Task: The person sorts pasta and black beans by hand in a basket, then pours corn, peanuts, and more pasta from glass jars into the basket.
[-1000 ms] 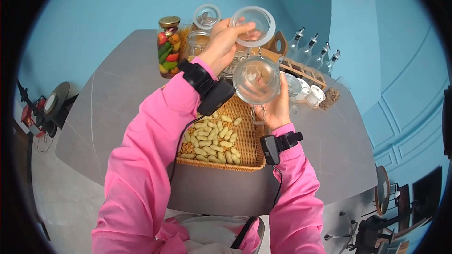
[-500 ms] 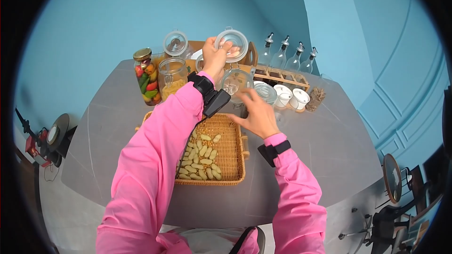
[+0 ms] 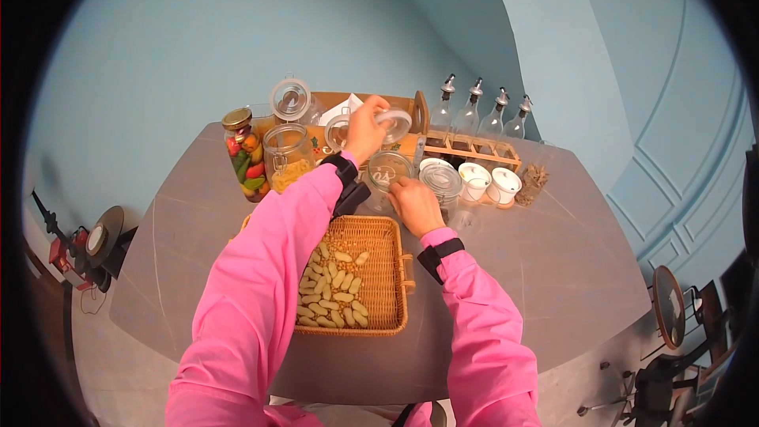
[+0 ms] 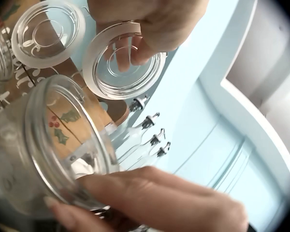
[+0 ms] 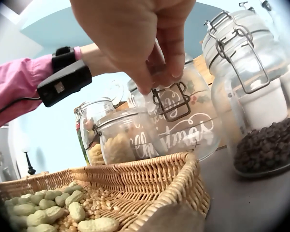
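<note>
An empty glass jar (image 3: 381,190) stands on the table behind the wicker basket, its hinged lid (image 3: 395,126) raised and tilted back. The left hand (image 3: 366,133) grips that lid by its edge; in the left wrist view its fingers show through the lid's glass (image 4: 104,72). At the jar's front rim, the right hand (image 3: 419,205) pinches with thumb and fingers, just above the wire clasp (image 5: 173,102). The right hand's fingers also lie along the rim in the left wrist view. Unshelled peanuts (image 3: 342,297) lie among small kernels in the basket (image 3: 387,265).
Left of the jar stand a pasta jar (image 3: 288,162) and a tall jar of vegetables (image 3: 247,160). To its right are a closed jar (image 3: 441,180), white canisters (image 3: 504,183) and several stoppered bottles (image 3: 466,117) behind a wooden rack (image 3: 494,153).
The jar has come down from the raised position onto the table. My right hand let go of it, then took hold at its front rim. My left hand has lowered with the lid.
</note>
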The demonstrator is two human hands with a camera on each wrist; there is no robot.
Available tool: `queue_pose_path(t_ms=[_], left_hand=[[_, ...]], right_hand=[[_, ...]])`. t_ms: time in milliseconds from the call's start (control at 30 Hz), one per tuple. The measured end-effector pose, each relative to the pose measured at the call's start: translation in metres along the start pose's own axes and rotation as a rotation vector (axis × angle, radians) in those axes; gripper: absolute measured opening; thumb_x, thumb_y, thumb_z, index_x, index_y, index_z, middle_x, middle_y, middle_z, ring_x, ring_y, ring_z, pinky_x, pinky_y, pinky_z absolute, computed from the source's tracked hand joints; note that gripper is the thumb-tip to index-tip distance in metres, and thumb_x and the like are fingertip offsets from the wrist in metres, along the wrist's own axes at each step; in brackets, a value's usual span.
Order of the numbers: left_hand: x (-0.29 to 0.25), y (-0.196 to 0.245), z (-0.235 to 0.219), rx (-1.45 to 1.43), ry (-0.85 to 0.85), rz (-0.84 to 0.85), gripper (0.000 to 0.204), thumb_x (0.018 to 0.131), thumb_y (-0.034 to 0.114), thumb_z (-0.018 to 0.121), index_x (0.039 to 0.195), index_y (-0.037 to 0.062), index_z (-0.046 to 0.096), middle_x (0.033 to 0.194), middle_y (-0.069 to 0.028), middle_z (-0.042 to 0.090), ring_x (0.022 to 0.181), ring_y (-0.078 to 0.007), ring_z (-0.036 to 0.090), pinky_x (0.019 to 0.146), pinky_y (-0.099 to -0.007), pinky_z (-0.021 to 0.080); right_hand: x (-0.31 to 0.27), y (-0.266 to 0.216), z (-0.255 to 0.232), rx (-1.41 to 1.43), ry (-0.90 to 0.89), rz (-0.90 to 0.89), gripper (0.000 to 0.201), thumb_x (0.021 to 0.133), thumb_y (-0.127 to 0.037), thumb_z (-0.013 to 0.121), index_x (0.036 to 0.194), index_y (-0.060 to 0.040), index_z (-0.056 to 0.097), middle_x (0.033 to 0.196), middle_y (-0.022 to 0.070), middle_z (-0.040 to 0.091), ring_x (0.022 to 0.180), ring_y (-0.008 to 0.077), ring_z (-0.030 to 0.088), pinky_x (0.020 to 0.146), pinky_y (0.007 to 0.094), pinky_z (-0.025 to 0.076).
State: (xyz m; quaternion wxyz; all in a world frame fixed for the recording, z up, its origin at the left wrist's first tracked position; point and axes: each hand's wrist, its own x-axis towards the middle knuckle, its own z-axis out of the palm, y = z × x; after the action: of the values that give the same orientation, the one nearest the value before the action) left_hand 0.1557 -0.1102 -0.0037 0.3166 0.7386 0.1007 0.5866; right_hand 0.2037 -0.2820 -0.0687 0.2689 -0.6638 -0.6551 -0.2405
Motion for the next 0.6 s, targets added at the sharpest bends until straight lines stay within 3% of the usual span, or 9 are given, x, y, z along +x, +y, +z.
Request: queue_pose_path(t_ms=[100, 233, 333, 400, 500, 600], left_hand=[[-0.007, 0.007, 0.003, 0.156, -0.129, -0.014, 0.028, 0.072, 0.001, 0.07, 0.096, 0.0047, 0.055, 0.088, -0.0155, 0.065, 0.082, -0.0343, 0.062, 0.072, -0.0366, 0.048], [-0.007, -0.002, 0.002, 0.224, -0.156, -0.011, 0.026, 0.073, 0.005, 0.07, 0.094, 0.0044, 0.055, 0.089, -0.0156, 0.065, 0.082, -0.0348, 0.062, 0.072, -0.0383, 0.048], [-0.005, -0.009, -0.003, 0.307, -0.286, -0.048, 0.025, 0.073, 0.01, 0.071, 0.094, 0.0045, 0.058, 0.087, -0.0157, 0.065, 0.082, -0.0363, 0.061, 0.072, -0.0409, 0.048], [-0.002, -0.008, -0.006, 0.57, -0.337, 0.153, 0.032, 0.071, 0.019, 0.075, 0.095, 0.0049, 0.061, 0.09, -0.016, 0.062, 0.084, -0.0364, 0.06, 0.073, -0.0424, 0.048], [0.002, -0.003, -0.007, 0.727, -0.39, 0.135, 0.042, 0.072, 0.032, 0.075, 0.102, 0.0049, 0.063, 0.097, -0.0161, 0.06, 0.089, -0.0347, 0.058, 0.076, -0.0426, 0.047], [0.005, -0.007, -0.005, 0.649, -0.395, 0.041, 0.049, 0.07, 0.037, 0.075, 0.104, 0.0045, 0.063, 0.1, -0.0162, 0.057, 0.093, -0.0352, 0.057, 0.077, -0.0419, 0.046]], right_hand=[[-0.002, 0.004, 0.01, -0.032, -0.026, 0.015, 0.011, 0.075, -0.014, 0.065, 0.075, -0.0037, 0.061, 0.08, 0.0115, 0.058, 0.078, 0.0297, 0.06, 0.066, 0.039, 0.049], [-0.001, 0.004, 0.016, -0.038, -0.079, 0.043, 0.013, 0.077, -0.016, 0.065, 0.077, -0.003, 0.063, 0.08, 0.0121, 0.058, 0.077, 0.0309, 0.06, 0.067, 0.0402, 0.049], [0.002, 0.005, 0.018, -0.025, -0.095, 0.065, 0.014, 0.078, -0.016, 0.064, 0.077, -0.0025, 0.063, 0.078, 0.0125, 0.057, 0.077, 0.032, 0.06, 0.067, 0.0421, 0.048], [0.004, 0.004, 0.021, -0.018, -0.099, 0.072, 0.014, 0.078, -0.017, 0.064, 0.077, -0.0026, 0.063, 0.079, 0.0125, 0.057, 0.077, 0.032, 0.06, 0.067, 0.0421, 0.048], [0.011, 0.002, 0.026, -0.02, -0.105, 0.109, 0.014, 0.077, -0.016, 0.064, 0.076, -0.0026, 0.064, 0.079, 0.0128, 0.059, 0.075, 0.0326, 0.061, 0.066, 0.0421, 0.049], [0.014, -0.003, 0.03, -0.089, -0.17, 0.146, 0.016, 0.076, -0.019, 0.065, 0.075, -0.0028, 0.064, 0.079, 0.0132, 0.06, 0.074, 0.0332, 0.062, 0.063, 0.0427, 0.049]])
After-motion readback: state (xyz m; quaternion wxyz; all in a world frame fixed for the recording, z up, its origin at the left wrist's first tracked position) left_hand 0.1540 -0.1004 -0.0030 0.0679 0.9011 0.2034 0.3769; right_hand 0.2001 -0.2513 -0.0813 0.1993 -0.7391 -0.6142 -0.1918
